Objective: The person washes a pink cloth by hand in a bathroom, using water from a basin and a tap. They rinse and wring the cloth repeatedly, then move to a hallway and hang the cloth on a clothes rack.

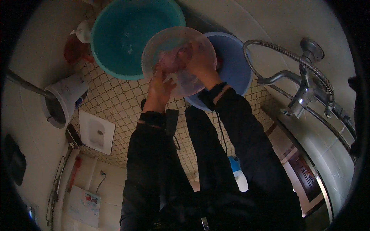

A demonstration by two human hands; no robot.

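Observation:
A translucent pinkish plastic basin [150,46] lies before me, overlapping the rims of two larger tubs; what bears it is hidden. Inside it is a wet-looking pink bundle [173,61], too dim to tell whether it is cloth. My left hand [160,85] reaches over the basin's near side, its fingers on the bundle's left end and its thumb apart. From the right, my right hand [201,62] grips the bundle's other end with bent fingers. Behind the basin on the left stands a teal tub [115,65]; on the right is a blue tub [237,75].
A chrome shower mixer [302,96] with a looping metal hose [277,49] juts from the right wall. Left are a white bucket [68,89] around a pipe, a squat toilet [98,135] and a red dustpan-like object [75,50]. Patterned tiles [127,98] cover the floor.

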